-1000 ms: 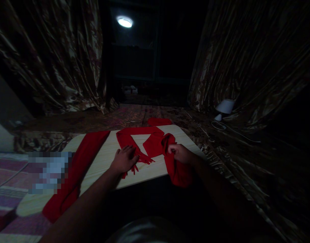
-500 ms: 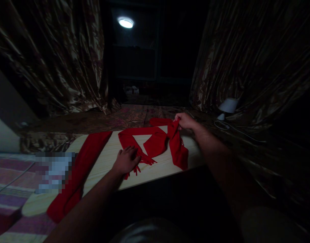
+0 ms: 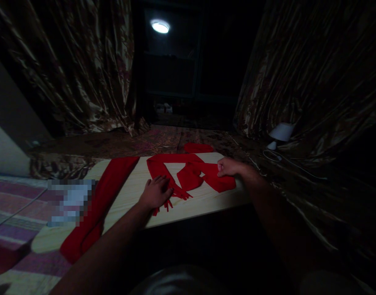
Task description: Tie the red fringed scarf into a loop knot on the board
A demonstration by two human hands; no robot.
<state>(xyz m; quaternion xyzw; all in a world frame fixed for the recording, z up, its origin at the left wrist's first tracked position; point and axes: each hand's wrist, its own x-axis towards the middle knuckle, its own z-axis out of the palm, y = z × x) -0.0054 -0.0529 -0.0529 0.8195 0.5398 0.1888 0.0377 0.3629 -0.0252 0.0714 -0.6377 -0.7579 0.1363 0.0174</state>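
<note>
A red fringed scarf (image 3: 189, 178) lies in bent folds across a pale wooden tabletop (image 3: 131, 196). My left hand (image 3: 157, 192) rests flat on it just above the fringe, fingers stretched out. At the table's right end, my right hand (image 3: 227, 167) is closed on the scarf's flattened, turned-over part. A long red strip of cloth (image 3: 105, 196) crosses the table's left side and hangs over the near edge. Whether it joins the scarf cannot be seen. Another red piece (image 3: 198, 148) shows past the far edge.
A striped cover (image 3: 10, 200) lies on the left, with a blurred-out object (image 3: 71, 203) by the table. A small white lamp (image 3: 281, 132) with its cord stands on the right. Patterned curtains (image 3: 111, 82) hang on both sides of a dark window (image 3: 172, 78).
My right hand has come down and nearer, and the scarf part it held raised now lies flatter towards the right. My left hand stays on the scarf. The view has shifted slightly.
</note>
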